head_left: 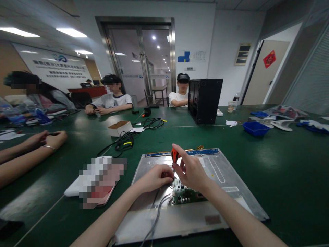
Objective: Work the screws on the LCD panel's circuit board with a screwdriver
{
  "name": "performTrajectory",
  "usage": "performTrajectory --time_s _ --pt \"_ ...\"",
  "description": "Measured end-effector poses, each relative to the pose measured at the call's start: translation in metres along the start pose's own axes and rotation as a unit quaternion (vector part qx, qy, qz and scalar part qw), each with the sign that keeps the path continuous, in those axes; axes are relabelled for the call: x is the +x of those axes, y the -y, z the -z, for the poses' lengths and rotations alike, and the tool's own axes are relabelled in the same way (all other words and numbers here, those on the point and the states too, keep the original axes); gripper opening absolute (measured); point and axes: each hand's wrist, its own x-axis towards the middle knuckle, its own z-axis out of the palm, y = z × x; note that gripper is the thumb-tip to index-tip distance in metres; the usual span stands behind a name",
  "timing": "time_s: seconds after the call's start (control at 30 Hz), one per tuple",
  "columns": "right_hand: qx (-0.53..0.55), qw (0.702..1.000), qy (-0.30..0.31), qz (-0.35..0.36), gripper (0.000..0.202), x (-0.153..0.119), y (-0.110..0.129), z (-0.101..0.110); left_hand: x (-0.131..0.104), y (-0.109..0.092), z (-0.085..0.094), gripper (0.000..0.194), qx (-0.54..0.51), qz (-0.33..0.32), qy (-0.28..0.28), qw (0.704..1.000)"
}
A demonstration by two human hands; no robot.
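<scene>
A flat silver display panel point(239, 181) lies on the green table, with a green circuit board point(183, 195) on its middle. My right hand point(192, 168) grips a screwdriver point(175, 155) with an orange and black handle, held upright over the board's upper left corner. Close beside the shaft, my left hand point(158, 176) has its fingers pinched together at the board's edge; what they hold, if anything, is hidden. Grey cables point(158, 216) run from the board towards me. Along the panel's far edge sits a blue circuit strip point(208, 151).
Left of the panel lie a white object point(74, 187) and a pink one, partly blurred. Black cables point(124, 142) and a small open box point(120, 128) stand beyond. A black computer case point(205, 101) and blue tray point(255, 128) are farther back. Several people sit around; one's forearms point(33, 154) reach in at left.
</scene>
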Motion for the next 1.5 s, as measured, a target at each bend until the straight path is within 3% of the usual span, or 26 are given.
performTrajectory --time_s 0.23,0.73,0.97,1.27,1.5 --pt "-0.034 0.999 -0.021 -0.009 0.058 -0.001 -0.006 -0.006 0.000 -0.005 0.000 0.004 -0.009 0.006 -0.016 1.000" --pt "0.001 1.000 -0.004 -0.003 0.062 -0.001 -0.002 -0.003 0.000 -0.003 0.000 0.009 0.010 0.003 -0.003 1.000" --pt "-0.030 0.999 -0.029 0.036 0.057 0.001 -0.002 -0.003 0.001 -0.007 0.000 0.005 -0.016 0.002 -0.013 1.000" --pt "-0.003 1.000 0.008 0.018 0.068 -0.001 -0.001 -0.002 0.001 0.002 -0.002 0.006 -0.012 0.001 -0.007 1.000" --pt "-0.024 1.000 -0.005 0.009 0.062 0.000 -0.001 -0.003 0.001 0.001 -0.001 0.007 -0.010 0.001 -0.010 1.000"
